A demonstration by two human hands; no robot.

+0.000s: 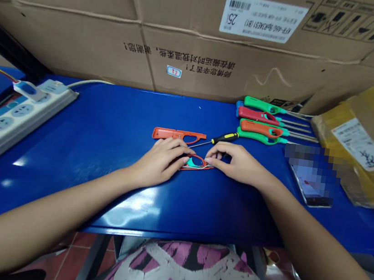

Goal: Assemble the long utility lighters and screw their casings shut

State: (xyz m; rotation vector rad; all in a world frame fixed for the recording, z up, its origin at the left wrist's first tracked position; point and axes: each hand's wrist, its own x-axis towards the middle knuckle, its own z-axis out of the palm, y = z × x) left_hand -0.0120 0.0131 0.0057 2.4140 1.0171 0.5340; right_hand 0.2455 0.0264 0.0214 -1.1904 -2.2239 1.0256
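Note:
My left hand [163, 160] and my right hand [235, 162] meet over an orange lighter half-shell with a teal trigger [196, 163] that lies on the blue table [103, 147]. Both hands pinch it with curled fingers, the left from its left end and the right from its right end. Just behind it lies the other orange half-shell [177, 135]. A screwdriver with a black and yellow handle [223, 138] rests beside that shell, its shaft running toward my fingers.
Several assembled long-nosed lighters [265, 120] in green, red and orange lie at the back right. A phone [312, 182] and a yellow taped parcel [362, 144] sit to the right. A white power strip [11, 117] occupies the left. Cardboard boxes [200, 36] wall the back.

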